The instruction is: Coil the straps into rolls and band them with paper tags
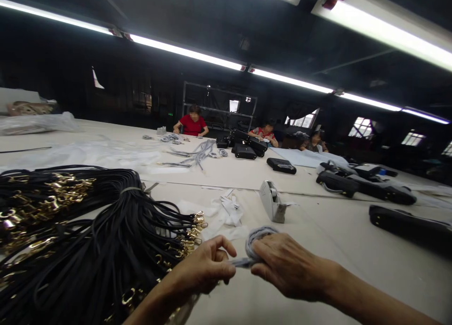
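The coiled grey strap [251, 242] is clamped in the right-hand fingers [265, 250]; its tail [242, 263], pointed left, nearly level, is pinched between the left-hand fingers [223, 270].

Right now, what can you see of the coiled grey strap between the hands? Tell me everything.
The coiled grey strap looks soft, wound in several loops into a rounded bundle. The right hand grips the bundle and covers much of it; a straight length runs out to the left hand, held at the thumb and fingers. It sits over the pale table, nearer the camera than the tape dispenser. I can't tell whether it touches the tabletop.
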Tool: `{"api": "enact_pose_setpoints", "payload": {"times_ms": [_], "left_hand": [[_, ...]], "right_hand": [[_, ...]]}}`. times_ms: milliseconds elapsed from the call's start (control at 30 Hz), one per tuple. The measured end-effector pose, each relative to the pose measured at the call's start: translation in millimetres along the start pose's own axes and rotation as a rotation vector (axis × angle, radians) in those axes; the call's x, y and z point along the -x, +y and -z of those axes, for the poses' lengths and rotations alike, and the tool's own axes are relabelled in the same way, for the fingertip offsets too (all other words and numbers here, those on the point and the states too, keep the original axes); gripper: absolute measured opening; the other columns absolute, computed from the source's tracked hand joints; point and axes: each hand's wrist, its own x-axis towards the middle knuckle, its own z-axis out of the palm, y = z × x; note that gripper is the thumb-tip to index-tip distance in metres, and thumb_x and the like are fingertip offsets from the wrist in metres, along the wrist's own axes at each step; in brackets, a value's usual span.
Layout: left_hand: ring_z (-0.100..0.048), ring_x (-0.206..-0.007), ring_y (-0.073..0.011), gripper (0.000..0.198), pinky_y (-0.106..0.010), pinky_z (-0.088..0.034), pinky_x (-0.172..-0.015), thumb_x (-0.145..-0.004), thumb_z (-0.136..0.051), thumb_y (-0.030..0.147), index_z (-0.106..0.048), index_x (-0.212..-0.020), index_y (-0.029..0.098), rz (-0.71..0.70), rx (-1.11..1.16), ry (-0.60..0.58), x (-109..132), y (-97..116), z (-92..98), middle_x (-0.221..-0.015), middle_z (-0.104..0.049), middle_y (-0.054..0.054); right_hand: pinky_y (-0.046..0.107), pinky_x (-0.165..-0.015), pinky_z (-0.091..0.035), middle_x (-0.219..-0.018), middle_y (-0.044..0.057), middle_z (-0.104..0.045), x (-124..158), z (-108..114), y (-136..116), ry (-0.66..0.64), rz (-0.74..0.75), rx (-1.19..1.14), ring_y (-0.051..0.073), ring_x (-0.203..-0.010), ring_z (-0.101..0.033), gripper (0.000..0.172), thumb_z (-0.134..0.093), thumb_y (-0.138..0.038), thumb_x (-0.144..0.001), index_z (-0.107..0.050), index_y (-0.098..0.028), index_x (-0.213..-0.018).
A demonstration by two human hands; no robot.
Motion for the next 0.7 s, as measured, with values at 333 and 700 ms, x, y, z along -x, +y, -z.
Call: {"api": "enact_pose_setpoints", "payload": {"times_ms": [333,700], "left_hand": [[-0.045,-0.066,-0.0117,0.021,-0.022,-0.032,-0.059,-0.088,-0.051,0.032,-0.058,-0.074,0.019,-0.190,-0.569,0.090,7.2,14.6,-20.4,-0.068,-0.052,0.005],[-0.062,-0.084,-0.0241,0.056,-0.035,-0.043,-0.077,-0.079,-0.054,0.068,-0.067,-0.097,0.017,-0.281,0.232,0.252,-8.6,-12.9,6.5,-0.087,-0.072,-0.011]], "right_hand": [[0.017,-0.030,-0.026,-0.038,-0.003,-0.047,8.6,-6.6,3.9,-0.343,-0.289,-1.477,0.008,-0.028,-0.038,0.053,-0.044,-0.051,-0.089,-0.069,-0.006,-0.076],[0.019,-0.027,-0.031,-0.031,-0.006,-0.037,15.5,-44.3,24.3,-0.097,-0.213,-2.175,0.010,-0.025,-0.036,0.061,-0.046,-0.058,-0.086,-0.069,-0.002,-0.077]]}}
